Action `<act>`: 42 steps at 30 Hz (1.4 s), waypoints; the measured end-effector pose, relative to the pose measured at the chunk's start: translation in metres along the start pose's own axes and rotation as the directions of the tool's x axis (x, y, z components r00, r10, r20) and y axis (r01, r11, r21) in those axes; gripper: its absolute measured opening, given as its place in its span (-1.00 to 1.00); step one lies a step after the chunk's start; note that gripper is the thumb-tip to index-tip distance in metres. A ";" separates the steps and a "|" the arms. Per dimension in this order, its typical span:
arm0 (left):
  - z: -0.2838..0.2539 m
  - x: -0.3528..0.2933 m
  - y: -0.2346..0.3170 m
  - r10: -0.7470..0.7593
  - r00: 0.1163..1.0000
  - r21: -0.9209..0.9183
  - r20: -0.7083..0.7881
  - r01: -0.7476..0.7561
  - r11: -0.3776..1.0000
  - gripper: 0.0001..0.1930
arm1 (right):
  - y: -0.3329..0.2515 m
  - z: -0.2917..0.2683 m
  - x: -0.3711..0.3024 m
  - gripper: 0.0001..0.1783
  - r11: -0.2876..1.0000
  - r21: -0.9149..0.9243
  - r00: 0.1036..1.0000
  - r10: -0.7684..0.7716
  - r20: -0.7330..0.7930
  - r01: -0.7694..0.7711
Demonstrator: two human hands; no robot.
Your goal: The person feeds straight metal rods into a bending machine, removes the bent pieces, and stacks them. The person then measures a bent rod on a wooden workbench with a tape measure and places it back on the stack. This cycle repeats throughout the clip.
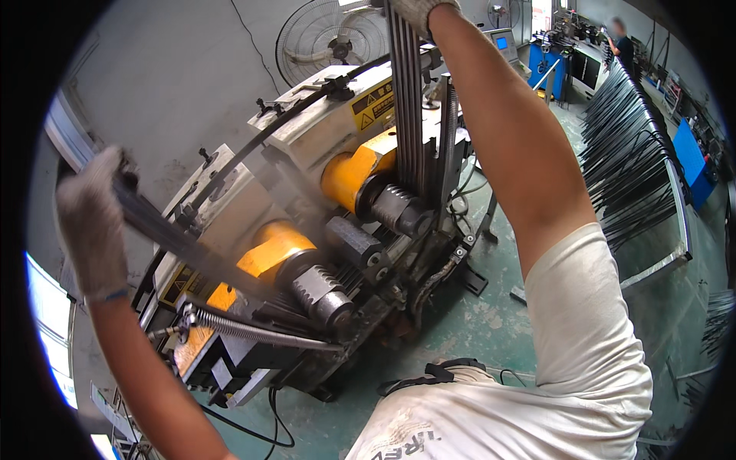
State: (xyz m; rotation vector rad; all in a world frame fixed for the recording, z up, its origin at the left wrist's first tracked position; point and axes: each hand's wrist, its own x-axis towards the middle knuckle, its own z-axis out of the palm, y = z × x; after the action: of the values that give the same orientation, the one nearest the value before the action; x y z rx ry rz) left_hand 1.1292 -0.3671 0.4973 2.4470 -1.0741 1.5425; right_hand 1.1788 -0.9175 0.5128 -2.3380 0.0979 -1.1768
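Observation:
My left hand (90, 222), in a pale work glove, is closed around the upper end of a dark bundle of metal bars (172, 238), smeared by motion. These bars slant down to the right toward a toothed steel roller (318, 291) on the bending machine (299, 130). High at the top edge, my gloved right hand (424, 14) is closed on another bundle of long dark bars (406, 100), its fingers partly cut off by the frame. That bundle stands nearly upright beside a second toothed roller (399, 211). Whether the two bundles join below is hidden.
A yellow block (353, 176) and a dark steel block (353, 245) sit by the rollers. Springs and hoses hang around the machine. Behind it stands a large fan (333, 46). On the right, a rack (678, 207) bears many dark rods; a person (622, 46) stands farther back.

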 end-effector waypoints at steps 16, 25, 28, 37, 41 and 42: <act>0.015 0.030 0.083 -0.617 0.787 -0.516 -0.007 0.525 0.676 -0.68 | -0.103 0.030 -0.068 -0.77 0.667 0.729 0.988 0.092 0.124 -0.153; 0.010 0.030 0.083 -0.600 0.800 -0.491 0.018 0.530 0.692 -0.63 | -0.110 0.023 -0.073 -0.72 0.989 0.132 0.998 -0.064 -0.009 0.064; 0.009 0.040 0.098 -0.610 0.793 -0.520 0.017 0.528 0.672 -0.65 | -0.068 0.048 -0.035 -0.78 0.679 -0.630 0.847 -0.528 -0.061 0.377; 0.002 0.034 0.091 -0.627 0.779 -0.442 0.008 0.565 0.697 -0.70 | -0.097 0.033 -0.068 -0.78 0.828 -0.389 0.893 -0.449 -0.028 0.404; 0.004 0.040 0.103 -0.582 0.812 -0.463 -0.041 0.501 0.731 -0.69 | -0.064 0.062 -0.046 -0.76 0.844 0.528 0.995 -0.060 -0.074 0.090; 0.004 0.039 0.105 -0.587 0.809 -0.472 -0.029 0.507 0.721 -0.68 | -0.063 0.066 -0.045 -0.77 0.817 0.566 0.994 -0.070 -0.088 0.107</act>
State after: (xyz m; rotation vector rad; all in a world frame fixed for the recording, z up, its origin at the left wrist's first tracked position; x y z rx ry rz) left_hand 1.0812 -0.4687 0.4951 1.9988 -0.5031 1.1324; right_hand 1.1913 -0.8234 0.4780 -1.7850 -0.3100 -1.1292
